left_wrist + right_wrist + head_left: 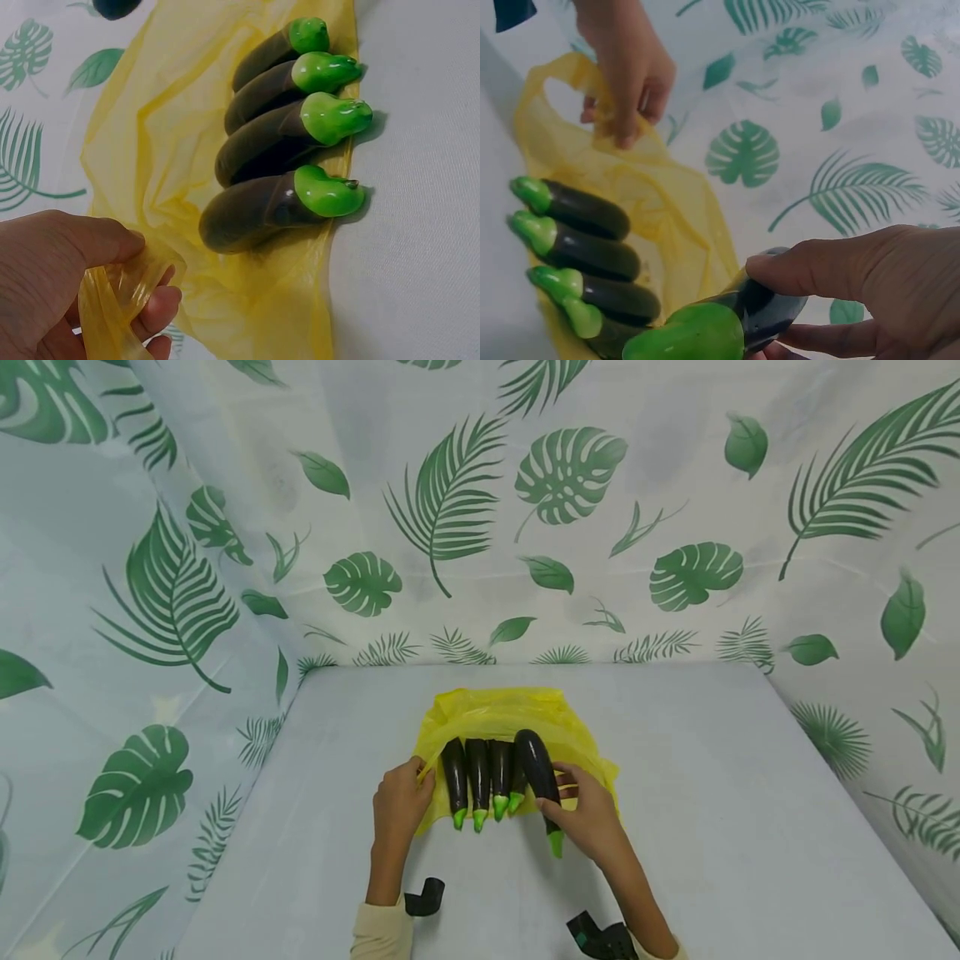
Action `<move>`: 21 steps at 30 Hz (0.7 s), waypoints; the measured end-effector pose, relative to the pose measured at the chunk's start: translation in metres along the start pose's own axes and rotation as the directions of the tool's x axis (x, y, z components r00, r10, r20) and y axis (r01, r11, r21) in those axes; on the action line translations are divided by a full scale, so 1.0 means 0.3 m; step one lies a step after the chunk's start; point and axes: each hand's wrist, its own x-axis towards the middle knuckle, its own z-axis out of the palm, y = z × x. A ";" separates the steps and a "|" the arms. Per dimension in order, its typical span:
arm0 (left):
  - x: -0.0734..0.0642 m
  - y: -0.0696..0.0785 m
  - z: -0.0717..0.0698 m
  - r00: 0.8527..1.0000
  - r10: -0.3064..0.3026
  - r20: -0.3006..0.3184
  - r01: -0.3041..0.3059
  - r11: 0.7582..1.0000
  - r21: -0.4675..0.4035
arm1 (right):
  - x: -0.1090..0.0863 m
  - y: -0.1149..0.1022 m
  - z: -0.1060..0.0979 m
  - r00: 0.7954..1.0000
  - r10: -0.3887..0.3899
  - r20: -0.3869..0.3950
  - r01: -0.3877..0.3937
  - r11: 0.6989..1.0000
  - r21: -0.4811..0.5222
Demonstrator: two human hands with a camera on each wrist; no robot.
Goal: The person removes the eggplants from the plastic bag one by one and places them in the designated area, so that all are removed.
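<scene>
In the head view, a yellow plastic bag (504, 700) lies spread on the table. Several dark eggplants with bright green caps rest in a row on it, and the nearest one in the left wrist view is a glossy eggplant (251, 214). My left hand (401, 802) pinches the bag's left edge between thumb and fingers, lifting a fold of film. On the other side, my right hand (588, 814) grips another eggplant (534, 758) around its body, the green cap pointing toward me. This held eggplant overlaps the right end of the row in the head view.
The white table (750, 827) extends around the bag on every side. Behind and beside it hangs a pale cloth (480, 610) printed with green leaves. A black wrist mount (426, 897) juts inward from the left wrist, and another (600, 937) from the right.
</scene>
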 end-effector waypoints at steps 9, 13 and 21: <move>-0.003 -0.002 0.007 1.000 -0.003 0.012 0.003 1.000 -0.004 | 0.022 0.017 -0.062 0.997 0.015 -0.074 -0.017 0.999 -0.028; -0.008 -0.005 0.007 1.000 -0.003 0.016 0.003 1.000 0.000 | 0.028 0.021 -0.102 0.994 0.041 -0.102 -0.044 0.999 -0.020; -0.004 0.002 0.003 1.000 0.000 0.011 0.000 1.000 0.018 | 0.051 0.049 -0.193 0.979 0.095 -0.182 -0.098 0.995 -0.004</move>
